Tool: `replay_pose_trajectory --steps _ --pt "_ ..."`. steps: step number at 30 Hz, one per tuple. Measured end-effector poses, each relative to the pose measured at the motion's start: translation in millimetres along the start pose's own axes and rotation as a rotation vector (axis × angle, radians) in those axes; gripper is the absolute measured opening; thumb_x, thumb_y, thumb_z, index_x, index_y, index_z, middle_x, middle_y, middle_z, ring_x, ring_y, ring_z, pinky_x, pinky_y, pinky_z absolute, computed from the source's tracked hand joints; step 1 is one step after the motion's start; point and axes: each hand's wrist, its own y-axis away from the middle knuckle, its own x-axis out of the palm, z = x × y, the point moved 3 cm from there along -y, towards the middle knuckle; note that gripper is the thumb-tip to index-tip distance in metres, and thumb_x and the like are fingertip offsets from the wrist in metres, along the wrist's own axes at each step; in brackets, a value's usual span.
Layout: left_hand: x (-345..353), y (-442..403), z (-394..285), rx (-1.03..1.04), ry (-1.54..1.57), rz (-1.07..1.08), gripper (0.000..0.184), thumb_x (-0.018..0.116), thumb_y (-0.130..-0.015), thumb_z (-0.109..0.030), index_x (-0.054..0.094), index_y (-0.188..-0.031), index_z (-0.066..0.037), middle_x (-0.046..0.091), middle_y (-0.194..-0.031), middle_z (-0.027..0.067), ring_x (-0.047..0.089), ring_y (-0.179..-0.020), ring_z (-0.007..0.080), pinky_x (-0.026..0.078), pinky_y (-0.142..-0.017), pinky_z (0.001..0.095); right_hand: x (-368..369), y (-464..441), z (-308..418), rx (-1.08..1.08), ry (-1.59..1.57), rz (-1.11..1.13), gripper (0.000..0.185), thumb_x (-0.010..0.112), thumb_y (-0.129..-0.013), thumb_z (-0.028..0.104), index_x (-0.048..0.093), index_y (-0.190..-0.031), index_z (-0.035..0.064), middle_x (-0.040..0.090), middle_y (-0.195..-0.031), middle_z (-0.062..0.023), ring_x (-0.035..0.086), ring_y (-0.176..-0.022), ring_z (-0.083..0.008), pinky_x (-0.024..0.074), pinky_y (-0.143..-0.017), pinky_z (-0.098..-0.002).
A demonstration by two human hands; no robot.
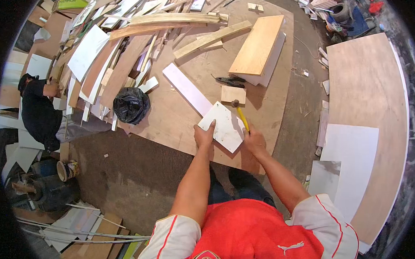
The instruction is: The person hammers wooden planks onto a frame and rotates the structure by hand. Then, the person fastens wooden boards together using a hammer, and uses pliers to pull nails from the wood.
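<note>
A white board piece lies tilted at the near part of the wooden table. My left hand grips its left edge, thumb on top. My right hand is closed round the yellow handle of a hammer, beside the board's right corner. The hammer's dark head is over a small light wood block. A long pale strip runs up and left from the white board. Pliers lie just beyond the block.
A wooden box-like piece stands at the table's back right. Piled wood strips cover the left, near a black plastic bag. Another person is at the far left. Large panels lie on the right.
</note>
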Motion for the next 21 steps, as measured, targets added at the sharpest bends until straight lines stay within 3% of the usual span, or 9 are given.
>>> replay_pose_trajectory --steps 4,6,9,13,18,21 --pt "20 -8 23 0.109 0.293 0.035 0.070 0.087 -0.083 -0.034 0.049 -0.125 0.006 0.068 -0.118 0.0274 0.070 -0.108 0.0390 0.056 -0.089 0.0463 -20 -7 0 0.152 0.013 0.027 0.042 0.061 -0.096 0.033 0.062 -0.130 0.0093 0.071 -0.099 -0.0256 0.068 -0.095 -0.0470 0.0518 -0.083 -0.0557" --pt "28 -19 36 0.181 0.500 0.085 0.065 0.087 -0.084 -0.024 0.049 -0.128 0.005 0.069 -0.117 0.0246 0.070 -0.108 0.0336 0.057 -0.087 0.0420 -25 -10 6 0.110 0.002 -0.018 0.038 0.062 -0.095 0.032 0.063 -0.124 0.0079 0.071 -0.098 -0.0255 0.067 -0.095 -0.0469 0.0511 -0.082 -0.0558" --pt "13 -13 30 0.141 0.720 0.217 0.062 0.085 -0.087 -0.017 0.047 -0.132 0.004 0.068 -0.115 0.0205 0.068 -0.109 0.0264 0.057 -0.085 0.0371 -25 -11 26 0.046 -0.017 -0.041 0.035 0.061 -0.093 0.030 0.064 -0.120 0.0074 0.070 -0.097 -0.0257 0.067 -0.095 -0.0467 0.0504 -0.081 -0.0561" --pt "-47 -16 27 0.161 0.860 0.167 0.062 0.085 -0.087 -0.016 0.046 -0.132 0.003 0.066 -0.118 0.0194 0.067 -0.107 0.0242 0.058 -0.083 0.0354 -20 -19 76 -0.014 -0.028 -0.013 0.037 0.057 -0.091 0.030 0.063 -0.118 0.0058 0.070 -0.100 -0.0257 0.067 -0.096 -0.0468 0.0506 -0.083 -0.0579" --pt "-139 -48 52 0.309 0.750 -0.064 0.059 0.083 -0.089 -0.015 0.044 -0.130 0.002 0.064 -0.116 0.0180 0.066 -0.105 0.0248 0.058 -0.081 0.0356 20 -50 135 -0.104 -0.005 -0.001 0.051 0.057 -0.091 0.022 0.058 -0.140 0.0084 0.068 -0.118 -0.0239 0.066 -0.107 -0.0426 0.0510 -0.094 -0.0536" --pt "-189 -52 45 0.330 0.733 -0.128 0.056 0.081 -0.091 -0.014 0.044 -0.129 0.002 0.063 -0.112 0.0157 0.066 -0.104 0.0236 0.058 -0.081 0.0347 56 -63 178 -0.150 0.012 0.018 0.053 0.057 -0.092 0.024 0.056 -0.143 0.0092 0.067 -0.120 -0.0229 0.066 -0.107 -0.0431 0.0515 -0.092 -0.0545"
